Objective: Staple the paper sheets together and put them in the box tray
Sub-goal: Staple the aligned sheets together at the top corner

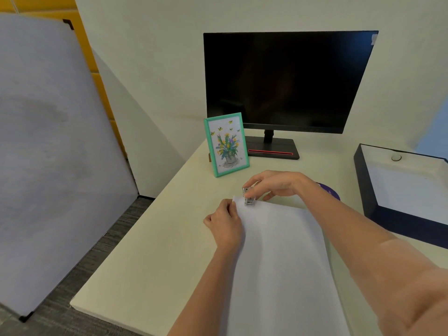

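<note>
head view: matte cream desk [157, 251], far edge carrying a dark flat monitor [286, 81]. rigid dark-walled box tray [363, 187], white inside, lies at right, near enough to take the finished set. thin white sheets [278, 251] lie flat at centre. left hand [226, 225] pinches their far left corner, likely to keep edges aligned; right hand [278, 184] grips a small metal stapler [249, 198] astride that corner, apparently poised to press.

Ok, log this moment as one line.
phase: stapling | right hand: grips stapler on paper sheets, far corner | left hand: pinches same corner | box tray: at right
</note>
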`<state>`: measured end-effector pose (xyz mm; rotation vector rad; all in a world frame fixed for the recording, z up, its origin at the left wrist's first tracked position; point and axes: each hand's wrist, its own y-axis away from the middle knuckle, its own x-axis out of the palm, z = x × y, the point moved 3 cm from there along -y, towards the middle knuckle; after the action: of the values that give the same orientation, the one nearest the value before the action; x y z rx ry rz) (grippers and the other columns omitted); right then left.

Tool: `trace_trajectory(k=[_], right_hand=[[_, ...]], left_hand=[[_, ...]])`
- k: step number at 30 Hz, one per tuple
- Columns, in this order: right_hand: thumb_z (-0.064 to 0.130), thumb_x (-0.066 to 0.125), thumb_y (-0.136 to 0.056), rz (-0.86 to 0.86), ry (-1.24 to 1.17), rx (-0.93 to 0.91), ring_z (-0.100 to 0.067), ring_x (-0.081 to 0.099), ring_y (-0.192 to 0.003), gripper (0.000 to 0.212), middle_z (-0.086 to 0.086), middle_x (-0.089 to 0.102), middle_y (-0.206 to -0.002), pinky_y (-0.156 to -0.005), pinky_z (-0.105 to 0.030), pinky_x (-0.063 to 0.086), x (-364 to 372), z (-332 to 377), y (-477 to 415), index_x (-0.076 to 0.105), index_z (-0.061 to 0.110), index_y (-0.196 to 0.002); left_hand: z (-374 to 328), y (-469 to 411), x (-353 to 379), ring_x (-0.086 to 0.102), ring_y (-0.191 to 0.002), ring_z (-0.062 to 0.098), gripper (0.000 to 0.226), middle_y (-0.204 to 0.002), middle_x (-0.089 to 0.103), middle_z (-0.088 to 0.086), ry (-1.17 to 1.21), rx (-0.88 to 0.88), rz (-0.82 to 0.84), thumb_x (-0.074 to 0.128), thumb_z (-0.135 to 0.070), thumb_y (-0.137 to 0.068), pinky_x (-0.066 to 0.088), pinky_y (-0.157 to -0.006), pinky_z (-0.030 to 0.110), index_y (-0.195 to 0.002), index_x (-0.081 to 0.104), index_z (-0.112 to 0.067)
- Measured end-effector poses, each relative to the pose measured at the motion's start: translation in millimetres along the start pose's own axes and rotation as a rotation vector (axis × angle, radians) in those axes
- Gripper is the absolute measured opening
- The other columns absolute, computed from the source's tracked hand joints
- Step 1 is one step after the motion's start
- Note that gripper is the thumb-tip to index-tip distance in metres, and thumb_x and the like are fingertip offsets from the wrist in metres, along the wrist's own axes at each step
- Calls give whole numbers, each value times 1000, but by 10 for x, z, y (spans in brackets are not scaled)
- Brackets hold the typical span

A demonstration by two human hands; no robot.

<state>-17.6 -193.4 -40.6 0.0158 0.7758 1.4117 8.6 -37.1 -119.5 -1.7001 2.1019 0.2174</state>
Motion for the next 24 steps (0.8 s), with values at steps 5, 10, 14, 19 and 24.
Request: trace_trajectory(k=[5, 10, 14, 19, 24], right_hand=[[24, 77, -77, -26, -120, -40, -15, 65, -94, 44, -2, 72, -100, -86, -30, 48, 121, 11, -92, 63, 12, -117], [25, 79, -75, -44, -202, -58, -19, 67, -95, 48, -9, 72, -105, -88, -31, 51, 179, 1, -170, 63, 7, -116], [22, 79, -75, -40, -267, -53, -24, 66, -100, 49, -14, 70, -112, -96, -37, 50, 189, -31, -187, 62, 5, -117], [22, 79, -76, -32, -256, -42, -23, 66, -95, 40, -12, 70, -107, -93, -37, 50, 211, -8, -173, 61, 8, -109], [21, 80, -74, -57, -271, -63, -23, 65, -91, 32, -11, 70, -106, -92, -37, 50, 210, -21, -178, 61, 11, -98]], left_hand=[[-42, 10, -16, 55, -94, 29, 15, -63, 52, -16, 29, 13, 2, 40, -19, -97, 14, -70, 19, -96, 54, -23], [-57, 22, -34, 54, -91, 28, 16, -61, 50, -14, 56, 21, -17, 40, -17, -97, 15, -73, 21, -101, 56, -19], [-57, 32, -32, 52, -90, 26, 18, -61, 50, -14, 64, 30, -29, 39, -16, -98, 16, -76, 22, -102, 56, -19], [-43, 14, -21, 56, -89, 27, 18, -60, 48, -15, 24, 54, -31, 39, -13, -97, 16, -74, 22, -105, 55, -18], [-1, -10, 16, 56, -92, 30, 19, -60, 47, -16, 20, 60, -23, 38, -15, -98, 14, -72, 19, -105, 55, -20]])
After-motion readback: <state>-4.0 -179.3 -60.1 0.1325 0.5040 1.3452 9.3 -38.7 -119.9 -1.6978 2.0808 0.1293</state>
